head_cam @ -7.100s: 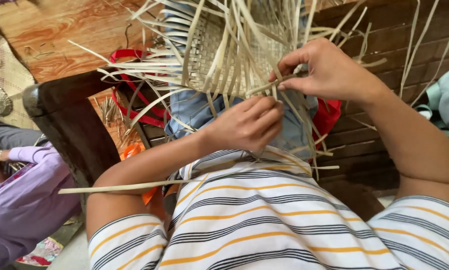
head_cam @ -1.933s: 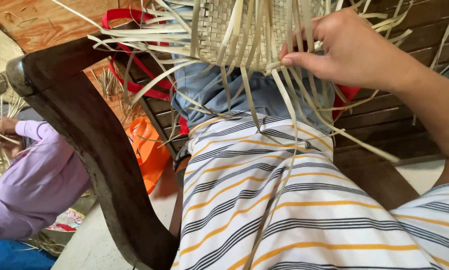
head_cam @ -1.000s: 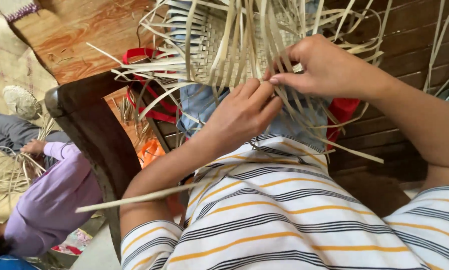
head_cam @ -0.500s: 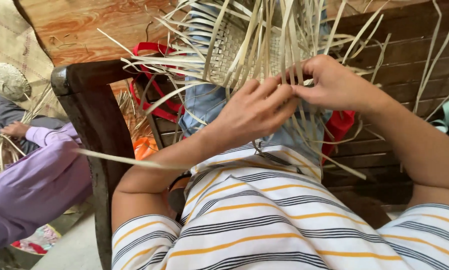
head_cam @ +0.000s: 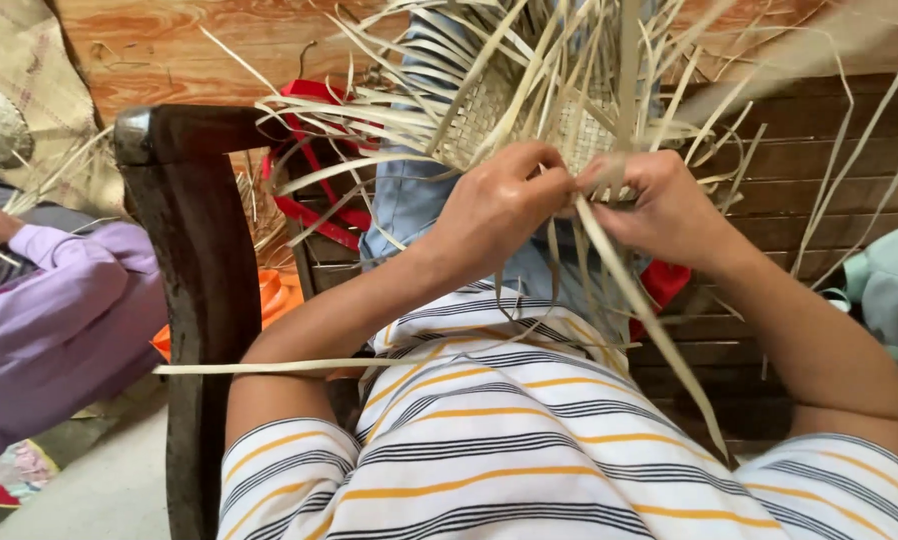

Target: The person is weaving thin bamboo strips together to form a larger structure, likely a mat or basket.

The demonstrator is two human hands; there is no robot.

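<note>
Flat pale weaving strips (head_cam: 609, 250) pinched by left hand (head_cam: 499, 205) and right hand (head_cam: 659, 205).

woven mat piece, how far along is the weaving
Done: a small tight patch of the woven mat piece. In hand: the left hand and right hand pinch strips at its near edge. Left: many loose strips fan out unwoven all round, so most remains.

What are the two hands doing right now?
Left hand: closed, pinching pale straw strips of the woven piece.
Right hand: closed, gripping the same strips.
</note>
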